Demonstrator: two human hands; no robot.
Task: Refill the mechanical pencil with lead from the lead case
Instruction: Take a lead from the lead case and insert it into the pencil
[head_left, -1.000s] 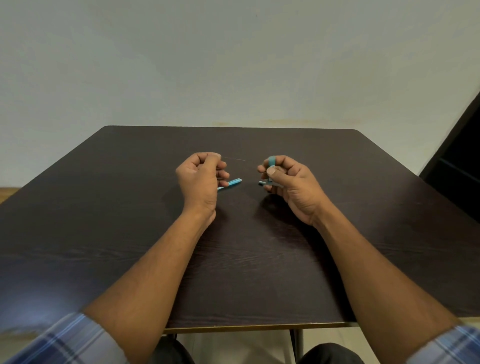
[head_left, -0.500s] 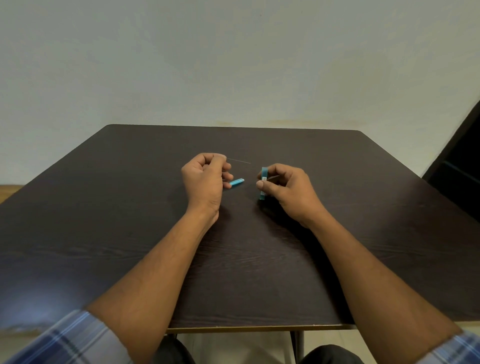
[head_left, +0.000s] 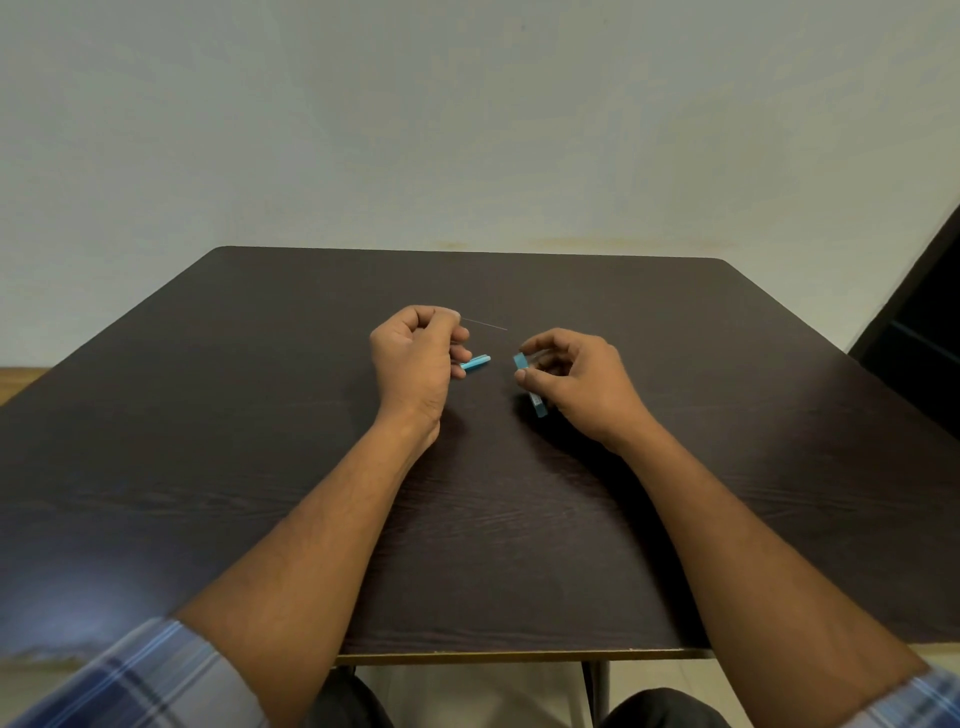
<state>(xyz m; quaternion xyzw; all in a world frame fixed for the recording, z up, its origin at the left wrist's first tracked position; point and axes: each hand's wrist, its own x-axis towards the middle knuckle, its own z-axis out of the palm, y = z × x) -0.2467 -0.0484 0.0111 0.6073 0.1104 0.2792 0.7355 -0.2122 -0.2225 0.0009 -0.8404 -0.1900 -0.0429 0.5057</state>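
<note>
My left hand (head_left: 415, 358) is closed, pinching a thin grey lead (head_left: 485, 324) between thumb and forefinger; the lead sticks out to the right. A light blue end of the mechanical pencil (head_left: 475, 362) pokes out from under the same hand's lower fingers, and the rest of the pencil is hidden in the fist. My right hand (head_left: 576, 384) holds the small blue lead case (head_left: 521, 361) between thumb and fingers. The case slants downward, and its lower end (head_left: 538, 406) is at or just above the dark table (head_left: 493, 519). A small gap separates the lead's tip from the case.
The dark wooden table meets a pale wall at its far edge. A dark panel (head_left: 919, 322) stands at the right. Both forearms rest over the table's front half, with plaid sleeves at the bottom corners.
My right hand has turned the lead case from upright to slanted and lowered it toward the table, a little to the right. My left hand has kept the lead and pencil nearly still.
</note>
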